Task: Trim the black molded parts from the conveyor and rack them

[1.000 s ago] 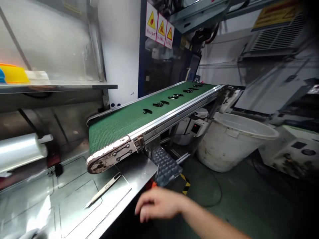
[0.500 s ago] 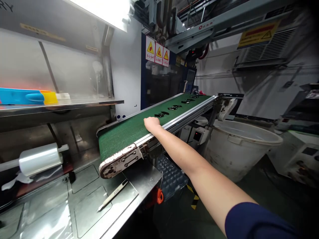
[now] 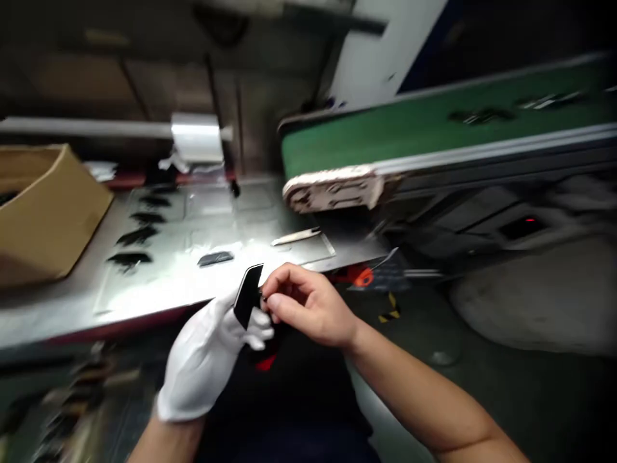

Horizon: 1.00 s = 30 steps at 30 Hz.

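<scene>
The glossy black panel is in the air, just beyond the near edge of the metal worktable, on the person's side, and it stands tilted. The right hand is bare; its thumb and forefinger pinch a small dark stub at the panel's right side. The left hand wears a white glove and has its fingers partly bent behind the panel's lower end; whether this hand also grips, I cannot tell.

On the worktable, near its front edge, lies a flat grey piece. The pale-handled pen-like tool lies at the worktable's right part. A row of 4 dark parts, blurred, lies at its left part, and the open cardboard box stands at its left end. The roll of clear film is at the worktable's back. The green conveyor belt rises away from its right end, with at least 2 blurred black pieces on it.
</scene>
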### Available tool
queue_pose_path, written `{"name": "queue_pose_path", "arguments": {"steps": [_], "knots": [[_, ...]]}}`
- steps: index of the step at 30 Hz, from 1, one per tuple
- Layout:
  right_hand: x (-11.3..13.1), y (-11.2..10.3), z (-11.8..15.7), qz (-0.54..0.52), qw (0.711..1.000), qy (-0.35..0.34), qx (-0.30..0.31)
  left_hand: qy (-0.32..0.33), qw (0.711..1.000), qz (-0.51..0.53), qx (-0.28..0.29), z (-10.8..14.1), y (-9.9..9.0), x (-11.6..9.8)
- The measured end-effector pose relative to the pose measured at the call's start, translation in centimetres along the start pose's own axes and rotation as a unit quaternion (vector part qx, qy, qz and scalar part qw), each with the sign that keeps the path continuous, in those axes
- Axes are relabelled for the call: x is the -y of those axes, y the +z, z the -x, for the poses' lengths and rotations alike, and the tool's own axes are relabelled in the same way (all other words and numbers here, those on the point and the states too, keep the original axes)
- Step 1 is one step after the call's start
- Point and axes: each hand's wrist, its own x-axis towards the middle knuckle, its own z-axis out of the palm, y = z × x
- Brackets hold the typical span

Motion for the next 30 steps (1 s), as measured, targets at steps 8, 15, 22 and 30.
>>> {"name": "queue_pose_path", "arguments": {"steps": [8,15,22,30], "knots": [[-4.7,1.8,1.8,-0.005,0.997,0.068,0.028,-0.046,0.965,0.244,0.085,2.6,-0.8,4.7],[-5.2,1.3,3.3,-0.099,0.98,0.172,0.015,-0.031,0.959,0.258,0.11,3.2,-0.1,6.3],[-5.5,0.2,4.2,-0.145,0.97,0.193,0.017,-0.062,0.965,0.239,0.088,3.4,-0.1,7.4],[-4.8,0.0,5.0,-0.189,0.962,0.191,0.049,-0.053,0.966,0.226,0.111,4.6,1.0,6.3]]}}
